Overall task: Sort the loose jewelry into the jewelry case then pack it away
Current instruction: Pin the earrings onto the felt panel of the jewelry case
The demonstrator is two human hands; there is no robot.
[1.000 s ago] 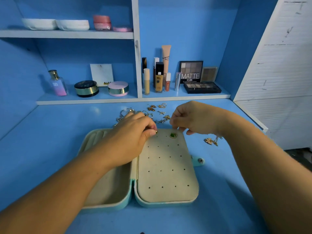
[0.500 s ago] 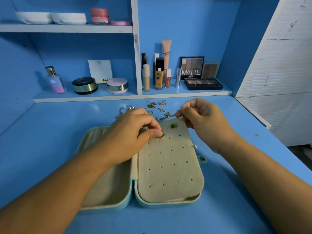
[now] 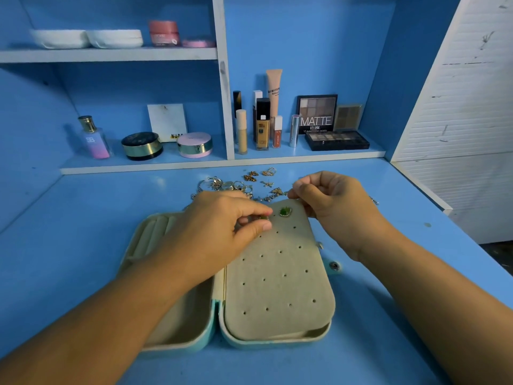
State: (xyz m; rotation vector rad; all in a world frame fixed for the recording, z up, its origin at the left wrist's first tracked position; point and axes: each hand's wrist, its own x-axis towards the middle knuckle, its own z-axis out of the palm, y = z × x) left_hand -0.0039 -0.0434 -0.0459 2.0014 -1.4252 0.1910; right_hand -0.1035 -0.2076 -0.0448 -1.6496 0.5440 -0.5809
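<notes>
A turquoise jewelry case (image 3: 277, 341) lies open on the blue desk. Its right half carries a beige panel with rows of small holes (image 3: 277, 273). A green stone earring (image 3: 285, 211) sits in the panel's top row. My left hand (image 3: 222, 232) pinches a second small green earring (image 3: 263, 218) against the panel just left of the first. My right hand (image 3: 330, 201) grips the panel's far right corner and lifts it a little. Loose gold and silver jewelry (image 3: 244, 184) lies in a pile behind the case.
Ring rolls (image 3: 155, 232) fill the case's left half. A snap tab (image 3: 334, 265) sticks out at the case's right side. The low shelf behind holds a perfume bottle (image 3: 93, 138), compacts (image 3: 142, 145), cosmetic tubes (image 3: 262, 123) and palettes (image 3: 337, 140). A white slatted panel (image 3: 466, 93) stands at right.
My right hand has moved from the desk right of the case to the panel's far corner and raised it. My left hand has kept the earring at the panel's top row.
</notes>
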